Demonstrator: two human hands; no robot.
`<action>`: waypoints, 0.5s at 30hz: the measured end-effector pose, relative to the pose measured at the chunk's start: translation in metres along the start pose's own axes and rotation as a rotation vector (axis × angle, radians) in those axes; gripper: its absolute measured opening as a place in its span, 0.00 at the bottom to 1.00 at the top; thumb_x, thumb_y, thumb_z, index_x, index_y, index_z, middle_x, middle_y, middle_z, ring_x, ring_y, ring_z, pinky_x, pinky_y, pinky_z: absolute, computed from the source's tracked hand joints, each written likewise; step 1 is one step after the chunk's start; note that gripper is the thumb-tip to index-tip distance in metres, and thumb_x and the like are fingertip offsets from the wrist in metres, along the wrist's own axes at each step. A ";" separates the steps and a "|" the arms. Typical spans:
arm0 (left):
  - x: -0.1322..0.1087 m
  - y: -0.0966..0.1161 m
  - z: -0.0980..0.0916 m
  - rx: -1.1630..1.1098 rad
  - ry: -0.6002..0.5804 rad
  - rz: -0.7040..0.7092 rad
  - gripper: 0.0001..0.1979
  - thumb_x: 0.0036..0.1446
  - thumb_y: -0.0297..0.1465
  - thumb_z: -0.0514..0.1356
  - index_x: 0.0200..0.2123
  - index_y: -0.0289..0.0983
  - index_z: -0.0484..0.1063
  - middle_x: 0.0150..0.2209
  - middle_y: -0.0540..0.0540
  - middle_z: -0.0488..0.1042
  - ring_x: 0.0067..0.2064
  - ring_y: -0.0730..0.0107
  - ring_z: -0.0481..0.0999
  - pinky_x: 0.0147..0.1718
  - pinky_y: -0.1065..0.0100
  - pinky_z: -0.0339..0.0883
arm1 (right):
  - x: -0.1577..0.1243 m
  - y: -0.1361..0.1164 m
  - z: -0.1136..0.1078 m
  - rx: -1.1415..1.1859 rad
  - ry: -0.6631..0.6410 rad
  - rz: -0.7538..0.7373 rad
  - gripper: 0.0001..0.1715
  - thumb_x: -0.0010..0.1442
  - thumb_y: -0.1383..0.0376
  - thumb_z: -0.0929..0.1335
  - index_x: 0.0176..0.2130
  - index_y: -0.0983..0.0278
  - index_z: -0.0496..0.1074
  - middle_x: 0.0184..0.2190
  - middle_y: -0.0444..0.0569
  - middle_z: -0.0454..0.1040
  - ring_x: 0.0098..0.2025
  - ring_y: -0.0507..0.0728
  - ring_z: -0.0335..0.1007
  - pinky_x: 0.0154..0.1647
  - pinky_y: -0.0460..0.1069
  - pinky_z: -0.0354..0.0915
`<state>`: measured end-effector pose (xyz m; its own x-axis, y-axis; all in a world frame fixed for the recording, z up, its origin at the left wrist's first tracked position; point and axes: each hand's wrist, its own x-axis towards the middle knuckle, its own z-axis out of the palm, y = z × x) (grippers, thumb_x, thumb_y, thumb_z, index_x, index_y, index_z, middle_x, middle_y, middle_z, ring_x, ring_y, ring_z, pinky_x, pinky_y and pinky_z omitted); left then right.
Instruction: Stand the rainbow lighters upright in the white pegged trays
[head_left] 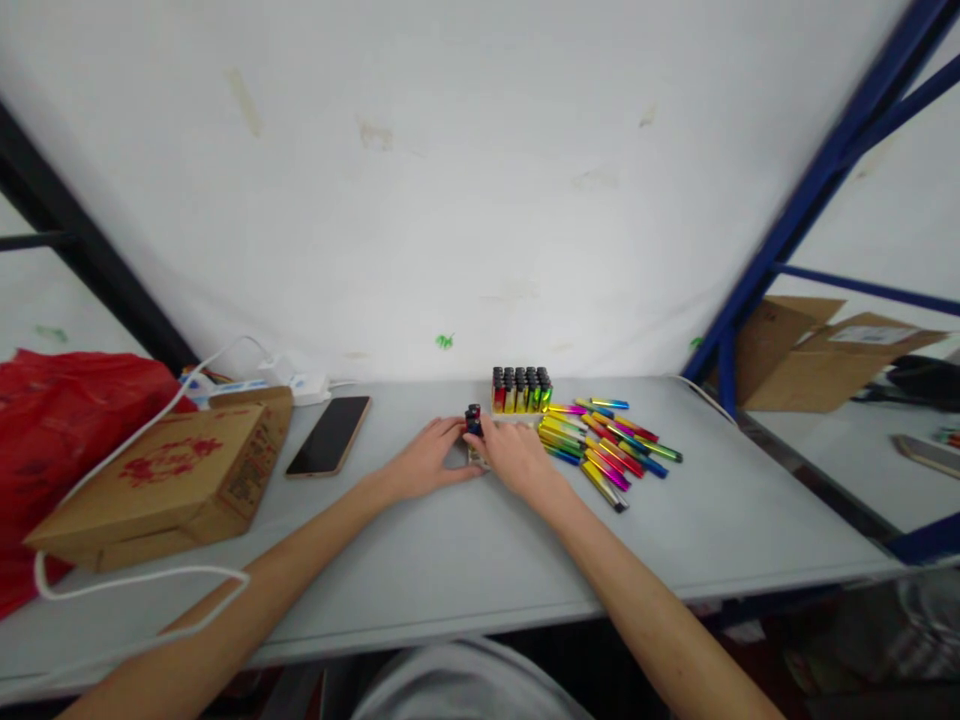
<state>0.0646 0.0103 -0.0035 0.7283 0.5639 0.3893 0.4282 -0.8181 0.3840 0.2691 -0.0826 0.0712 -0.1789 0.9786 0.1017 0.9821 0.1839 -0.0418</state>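
Note:
On the grey table my left hand (425,462) curves around the left side of a small, pale patterned tray (478,456), its thumb along the near edge. My right hand (517,455) reaches in from the right, its fingers closed at a black-topped lighter (473,420) standing in that tray. The right fingers cover much of the tray. Just behind the hands, a full block of upright lighters (521,390) stands in rows with black tops. Loose metallic-coloured lighters (600,445) lie in a heap right of my right hand.
A smartphone (330,436) and a brown cardboard box (169,470) lie at left, beside a red plastic bag (67,430). A white cable (150,573) loops over the near left. Blue shelf posts (780,220) and an open carton (810,350) stand at right.

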 end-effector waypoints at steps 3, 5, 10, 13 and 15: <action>-0.001 -0.001 0.000 0.003 0.004 -0.009 0.34 0.69 0.56 0.72 0.66 0.39 0.78 0.67 0.32 0.80 0.69 0.39 0.80 0.73 0.42 0.72 | -0.004 0.006 -0.003 0.049 0.055 0.008 0.27 0.86 0.47 0.63 0.61 0.64 0.78 0.54 0.64 0.88 0.56 0.68 0.87 0.58 0.57 0.74; -0.002 -0.001 0.001 0.007 0.007 -0.019 0.36 0.69 0.58 0.71 0.67 0.39 0.77 0.68 0.32 0.80 0.69 0.38 0.79 0.74 0.42 0.72 | -0.012 0.020 -0.005 0.119 0.094 0.019 0.25 0.86 0.48 0.64 0.57 0.63 0.79 0.52 0.61 0.88 0.53 0.66 0.87 0.55 0.55 0.73; -0.002 0.000 0.000 0.005 -0.001 -0.026 0.38 0.70 0.61 0.68 0.68 0.39 0.77 0.70 0.32 0.78 0.71 0.38 0.78 0.75 0.42 0.70 | -0.067 0.093 0.000 0.243 0.282 0.059 0.20 0.85 0.54 0.64 0.46 0.60 0.79 0.44 0.56 0.87 0.44 0.65 0.85 0.45 0.55 0.72; -0.001 0.001 -0.001 0.010 -0.015 -0.033 0.39 0.70 0.62 0.67 0.67 0.38 0.77 0.70 0.31 0.78 0.70 0.37 0.78 0.75 0.42 0.70 | -0.120 0.136 0.015 0.279 0.370 0.109 0.20 0.82 0.49 0.65 0.45 0.57 0.77 0.42 0.55 0.85 0.42 0.66 0.83 0.45 0.58 0.74; 0.000 0.001 -0.001 0.010 -0.013 -0.034 0.38 0.70 0.62 0.67 0.67 0.39 0.77 0.70 0.32 0.78 0.70 0.38 0.79 0.75 0.42 0.70 | -0.149 0.154 0.030 0.279 0.400 0.160 0.23 0.81 0.44 0.64 0.43 0.56 0.77 0.41 0.55 0.84 0.40 0.67 0.82 0.43 0.59 0.74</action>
<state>0.0640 0.0095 -0.0021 0.7197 0.5904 0.3653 0.4582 -0.7993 0.3889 0.4449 -0.1978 0.0195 0.0632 0.8947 0.4421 0.9321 0.1054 -0.3465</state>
